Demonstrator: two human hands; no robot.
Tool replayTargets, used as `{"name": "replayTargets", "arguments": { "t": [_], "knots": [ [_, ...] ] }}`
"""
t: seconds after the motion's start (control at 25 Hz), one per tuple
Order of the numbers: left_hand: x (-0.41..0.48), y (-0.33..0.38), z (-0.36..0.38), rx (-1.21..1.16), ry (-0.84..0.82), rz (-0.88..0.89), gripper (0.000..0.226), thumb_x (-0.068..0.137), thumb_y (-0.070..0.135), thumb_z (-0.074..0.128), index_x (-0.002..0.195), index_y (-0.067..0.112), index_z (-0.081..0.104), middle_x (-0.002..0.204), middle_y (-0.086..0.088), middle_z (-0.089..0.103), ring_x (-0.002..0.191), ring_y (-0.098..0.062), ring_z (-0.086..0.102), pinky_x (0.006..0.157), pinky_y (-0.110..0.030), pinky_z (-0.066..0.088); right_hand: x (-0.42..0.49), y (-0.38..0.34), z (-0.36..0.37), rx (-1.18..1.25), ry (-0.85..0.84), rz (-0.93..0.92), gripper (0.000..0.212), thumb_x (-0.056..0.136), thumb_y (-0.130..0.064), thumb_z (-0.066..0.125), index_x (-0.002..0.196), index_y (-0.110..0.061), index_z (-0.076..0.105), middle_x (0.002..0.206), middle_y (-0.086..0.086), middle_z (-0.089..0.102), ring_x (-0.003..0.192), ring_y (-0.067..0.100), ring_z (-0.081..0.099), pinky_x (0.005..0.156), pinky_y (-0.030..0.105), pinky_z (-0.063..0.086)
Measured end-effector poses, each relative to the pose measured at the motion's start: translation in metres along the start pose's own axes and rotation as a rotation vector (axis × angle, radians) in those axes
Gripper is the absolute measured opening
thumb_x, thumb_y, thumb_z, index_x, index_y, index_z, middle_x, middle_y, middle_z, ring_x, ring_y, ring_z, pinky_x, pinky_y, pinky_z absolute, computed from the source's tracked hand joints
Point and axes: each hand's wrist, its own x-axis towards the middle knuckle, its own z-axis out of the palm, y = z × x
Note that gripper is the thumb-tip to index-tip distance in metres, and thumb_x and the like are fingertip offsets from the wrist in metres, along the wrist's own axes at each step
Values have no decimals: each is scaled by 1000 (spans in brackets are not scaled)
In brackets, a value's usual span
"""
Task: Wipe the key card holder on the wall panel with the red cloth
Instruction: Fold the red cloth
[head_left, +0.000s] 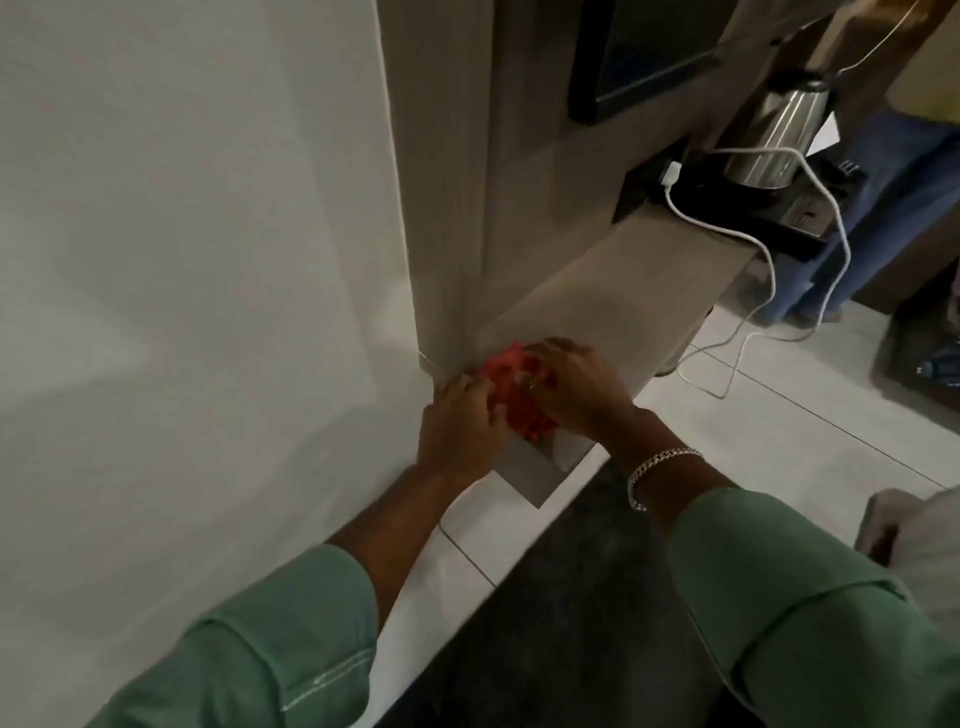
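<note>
Cloth (511, 392) on shelf (597, 296) between left hand (460, 421) and right hand (576, 387); kettle (779, 140) behind.

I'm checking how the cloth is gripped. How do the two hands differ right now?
The left hand grips the red cloth from the wall side; the right hand lies over its top. The right wrist wears a silver bracelet; the left wrist is bare. Both touch the cloth and have green sleeves.

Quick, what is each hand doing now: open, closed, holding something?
Left hand: closed on the red cloth.
Right hand: fingers curled over the same cloth, gripping it.
</note>
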Motion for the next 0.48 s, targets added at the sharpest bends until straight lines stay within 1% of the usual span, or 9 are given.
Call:
{"name": "replayTargets", "arguments": {
  "t": [0.08, 0.12, 0.16, 0.24, 0.28, 0.32, 0.4, 0.44, 0.48],
  "knots": [
    [5, -1, 14, -200, 74, -179, 18, 89, 20, 59, 102, 8, 58, 106, -10, 56, 98, -26, 54, 83, -35, 48, 2, 8, 10, 14, -28, 8, 45, 97, -36, 56, 139, -24, 48, 141, 15, 52, 121, 40, 55, 100, 53, 52],
    [5, -1, 19, -344, 115, -312, 18, 87, 19, 63, 100, 9, 55, 103, -8, 55, 95, -25, 56, 78, -32, 49, 1, 12, 17, 22, -22, 1, 43, 97, -36, 56, 138, -24, 49, 139, 16, 53, 118, 40, 57, 98, 53, 53],
    [5, 2, 20, -534, 133, -468, 24, 84, 18, 67, 99, 10, 51, 102, -8, 57, 94, -25, 60, 77, -32, 54, -3, 13, 23, 39, -20, 2, 42, 96, -37, 56, 136, -24, 51, 137, 16, 54, 116, 39, 57, 97, 52, 53],
    [5, 5, 18, -937, 107, -772, 39, 80, 19, 72, 109, 9, 48, 108, -13, 61, 95, -30, 64, 81, -46, 61, -11, 11, 31, 107, -11, 12, 40, 95, -40, 58, 132, -25, 55, 134, 13, 55, 116, 36, 56, 99, 49, 51],
    [2, 5, 16, -1046, 89, -854, 42, 79, 16, 73, 112, 8, 50, 110, -15, 63, 93, -30, 65, 82, -51, 61, -17, 8, 34, 136, -24, 7, 41, 95, -43, 57, 132, -25, 55, 134, 12, 55, 117, 34, 55, 100, 47, 50],
    [-4, 4, 11, -1096, 89, -899, 37, 79, 12, 73, 110, 7, 53, 108, -15, 64, 88, -28, 64, 80, -51, 61, -24, 1, 34, 145, -46, -9, 44, 95, -47, 55, 132, -26, 54, 135, 11, 54, 119, 33, 54, 102, 47, 49],
    [-19, 6, -10, -1140, 69, -901, 24, 77, 4, 71, 95, 13, 58, 99, -11, 65, 84, -25, 61, 72, -43, 59, -35, -17, 31, 132, -31, -71, 55, 91, -58, 47, 137, -26, 49, 143, 11, 48, 127, 34, 49, 107, 50, 45],
    [-24, 7, -25, -1156, 54, -869, 23, 77, 3, 70, 92, 16, 59, 100, -12, 66, 87, -27, 62, 69, -41, 58, -39, -30, 26, 123, 5, -122, 59, 90, -60, 43, 139, -28, 45, 149, 11, 44, 133, 34, 45, 111, 51, 42],
    [-29, 7, -41, -1174, 40, -833, 22, 79, 3, 68, 95, 15, 63, 104, -14, 67, 93, -30, 64, 72, -41, 59, -43, -46, 21, 122, 27, -181, 60, 90, -59, 42, 142, -30, 41, 153, 10, 38, 138, 32, 40, 114, 53, 39]
  ]
}}
